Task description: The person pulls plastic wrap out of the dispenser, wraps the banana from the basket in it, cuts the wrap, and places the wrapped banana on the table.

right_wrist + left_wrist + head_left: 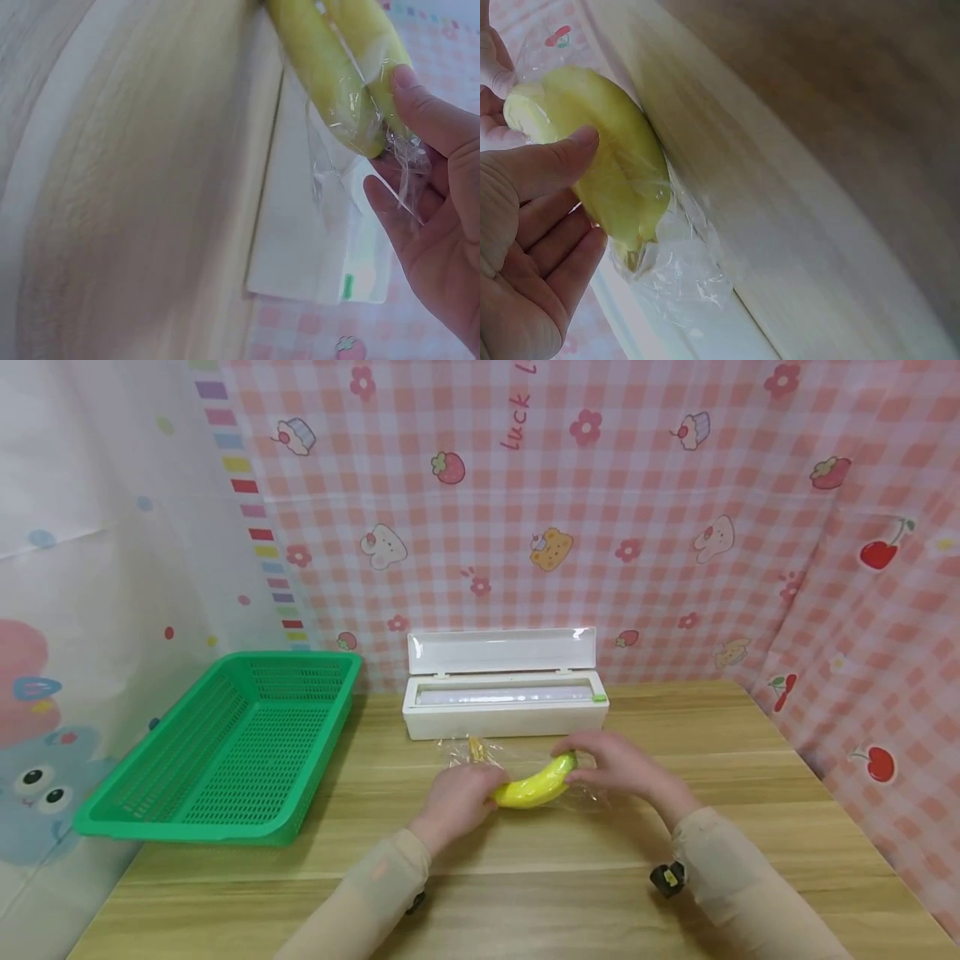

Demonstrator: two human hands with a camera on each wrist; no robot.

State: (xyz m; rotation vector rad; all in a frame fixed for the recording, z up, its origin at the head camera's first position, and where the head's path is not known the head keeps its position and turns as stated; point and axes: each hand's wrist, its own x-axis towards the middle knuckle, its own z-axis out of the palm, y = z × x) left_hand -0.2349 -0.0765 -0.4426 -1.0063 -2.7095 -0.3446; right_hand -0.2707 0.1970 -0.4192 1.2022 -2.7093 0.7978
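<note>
A bunch of yellow bananas [534, 787] is held just over the table, with clear plastic film [679, 274] clinging around it. My left hand [463, 795] grips one side, its thumb laid across the peel and fingers behind in the left wrist view. At the other end, my right hand [617, 766] pinches the banana tips and film between thumb and fingers. Loose film [324, 169] hangs off the tips in the right wrist view. A brownish stem [477, 748] shows beyond my left hand.
Behind the bananas stands a white cling film dispenser [504, 722], lid raised and a roll inside, with a green slider [599, 698]. A green plastic basket [318, 752] sits at the left of the wooden table [540, 893]. Patterned cloth hangs at the back and sides.
</note>
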